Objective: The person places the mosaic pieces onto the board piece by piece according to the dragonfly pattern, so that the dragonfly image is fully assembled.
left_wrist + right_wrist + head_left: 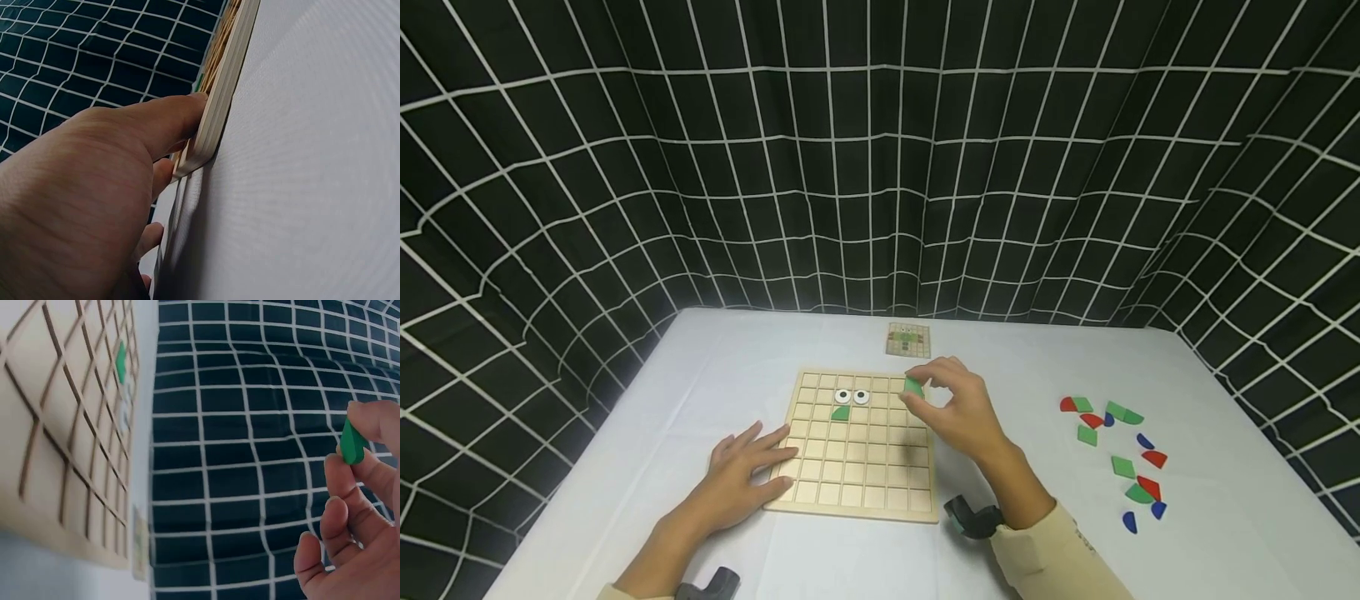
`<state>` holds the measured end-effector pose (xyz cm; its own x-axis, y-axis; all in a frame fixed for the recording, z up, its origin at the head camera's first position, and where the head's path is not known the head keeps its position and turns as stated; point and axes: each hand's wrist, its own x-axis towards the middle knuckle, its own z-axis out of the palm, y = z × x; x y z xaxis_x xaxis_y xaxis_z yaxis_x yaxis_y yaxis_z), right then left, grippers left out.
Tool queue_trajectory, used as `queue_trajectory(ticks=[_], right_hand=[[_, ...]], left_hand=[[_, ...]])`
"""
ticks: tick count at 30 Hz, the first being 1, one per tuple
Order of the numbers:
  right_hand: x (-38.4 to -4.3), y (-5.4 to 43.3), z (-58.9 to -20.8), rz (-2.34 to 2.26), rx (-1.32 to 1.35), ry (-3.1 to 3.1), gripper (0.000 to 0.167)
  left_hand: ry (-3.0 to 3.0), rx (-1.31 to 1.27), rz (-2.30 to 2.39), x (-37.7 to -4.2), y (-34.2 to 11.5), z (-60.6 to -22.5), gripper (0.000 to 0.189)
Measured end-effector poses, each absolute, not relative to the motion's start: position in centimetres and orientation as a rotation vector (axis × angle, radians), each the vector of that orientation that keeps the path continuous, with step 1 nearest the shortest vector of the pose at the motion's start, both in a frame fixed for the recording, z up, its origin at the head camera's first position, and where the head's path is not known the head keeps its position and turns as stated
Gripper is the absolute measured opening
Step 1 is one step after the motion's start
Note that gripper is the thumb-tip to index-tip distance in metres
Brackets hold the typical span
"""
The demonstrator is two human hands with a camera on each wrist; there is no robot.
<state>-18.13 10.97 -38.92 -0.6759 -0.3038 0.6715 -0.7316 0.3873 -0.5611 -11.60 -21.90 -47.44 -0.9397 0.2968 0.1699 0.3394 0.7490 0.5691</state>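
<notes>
A square wooden grid board (865,504) lies on the table. Two round eye pieces (852,397) sit side by side in its upper rows, with a green quarter-round piece (841,413) just below the left one. My left hand (741,479) rests with spread fingers on the board's left edge; the left wrist view has its thumb against the wooden rim (228,87). Over the board's upper right corner, my right hand (955,404) pinches a green tile (352,442) between thumb and fingertips, raised off the grid.
Loose red, green and blue pieces (1123,467) are scattered on the white table (1022,367) to the right. Behind the board lies a small pattern card (908,340). A black curtain with white grid lines (880,167) encloses the table's back and sides.
</notes>
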Motion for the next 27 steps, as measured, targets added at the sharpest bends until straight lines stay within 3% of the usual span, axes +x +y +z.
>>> queue_trajectory(ticks=[27], right_hand=[[-21.1, 4.6, -43.8, 1.368, 0.604, -2.701, 0.023]], left_hand=[[-2.868, -0.532, -0.964, -11.5, -21.8, -47.4, 0.040]])
